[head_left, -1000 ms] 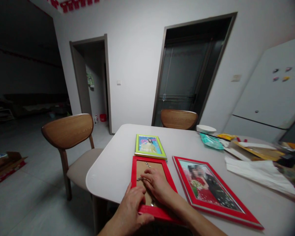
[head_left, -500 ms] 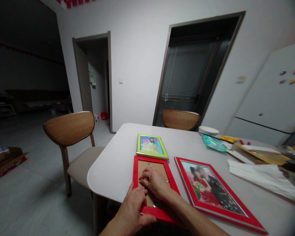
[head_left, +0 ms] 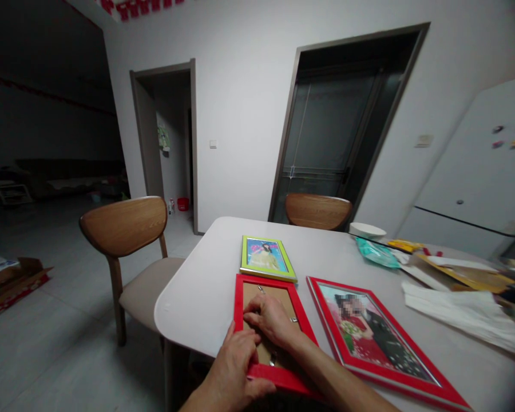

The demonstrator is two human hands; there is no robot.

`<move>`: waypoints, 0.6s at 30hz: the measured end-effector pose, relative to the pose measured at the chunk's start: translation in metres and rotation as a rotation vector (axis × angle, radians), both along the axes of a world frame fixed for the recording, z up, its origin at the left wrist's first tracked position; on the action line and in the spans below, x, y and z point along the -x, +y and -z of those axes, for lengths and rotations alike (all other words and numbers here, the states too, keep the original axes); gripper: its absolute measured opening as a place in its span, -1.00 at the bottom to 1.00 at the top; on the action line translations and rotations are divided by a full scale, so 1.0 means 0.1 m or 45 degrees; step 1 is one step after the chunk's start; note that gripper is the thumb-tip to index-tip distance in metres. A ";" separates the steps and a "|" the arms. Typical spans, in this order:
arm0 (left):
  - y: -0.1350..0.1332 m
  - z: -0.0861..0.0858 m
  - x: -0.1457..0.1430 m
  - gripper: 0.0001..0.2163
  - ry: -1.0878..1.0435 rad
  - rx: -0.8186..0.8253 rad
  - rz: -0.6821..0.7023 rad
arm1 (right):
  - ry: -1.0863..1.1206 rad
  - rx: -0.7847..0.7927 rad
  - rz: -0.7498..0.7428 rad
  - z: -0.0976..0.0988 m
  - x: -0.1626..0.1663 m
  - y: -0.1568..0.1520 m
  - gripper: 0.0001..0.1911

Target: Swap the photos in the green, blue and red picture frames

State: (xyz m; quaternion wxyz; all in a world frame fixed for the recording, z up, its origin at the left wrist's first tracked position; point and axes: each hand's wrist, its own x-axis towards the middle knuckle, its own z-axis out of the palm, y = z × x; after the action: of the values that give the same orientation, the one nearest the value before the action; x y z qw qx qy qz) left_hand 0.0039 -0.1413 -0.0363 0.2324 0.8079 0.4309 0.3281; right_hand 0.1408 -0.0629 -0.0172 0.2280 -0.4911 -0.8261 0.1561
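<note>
A red picture frame (head_left: 240,293) lies face down at the near edge of the white table (head_left: 197,297), its brown backing board showing. My left hand (head_left: 236,366) rests on the frame's near left corner, thumb along the red rim, fingers curled against the backing. My right hand (head_left: 271,320) lies on the middle of the backing with its fingers bent and pressed at a small metal clip on the left side. Beside it to the right lies a larger red frame (head_left: 381,343), photo up. Just beyond sits a small green frame (head_left: 266,258), also photo up.
White paper (head_left: 463,315), cardboard pieces, a teal packet (head_left: 375,253) and a white bowl (head_left: 367,230) crowd the table's right side. One wooden chair (head_left: 126,229) stands at the left, another (head_left: 317,210) at the far edge. A cardboard box (head_left: 8,277) sits on the floor.
My hands stay on the face-down frame. The right hand's fingers have shifted slightly left along the backing. The view has drifted a little to the left.
</note>
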 end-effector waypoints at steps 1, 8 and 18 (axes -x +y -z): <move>0.00 -0.01 0.00 -0.69 -0.003 0.001 -0.004 | -0.001 0.007 0.011 0.00 -0.02 0.02 -0.78; -0.03 -0.07 0.00 -0.69 0.000 0.016 0.004 | -0.041 -0.022 0.382 0.04 -0.18 0.35 -0.74; -0.04 -0.02 -0.01 -0.54 0.026 0.045 -0.016 | -0.133 0.006 0.574 0.01 -0.18 0.57 -0.80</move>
State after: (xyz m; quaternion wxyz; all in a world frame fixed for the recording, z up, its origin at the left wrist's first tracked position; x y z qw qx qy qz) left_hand 0.0045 -0.1453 -0.0338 0.2401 0.8042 0.4442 0.3135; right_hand 0.1583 -0.0056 -0.0185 0.2128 -0.6713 -0.7057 0.0776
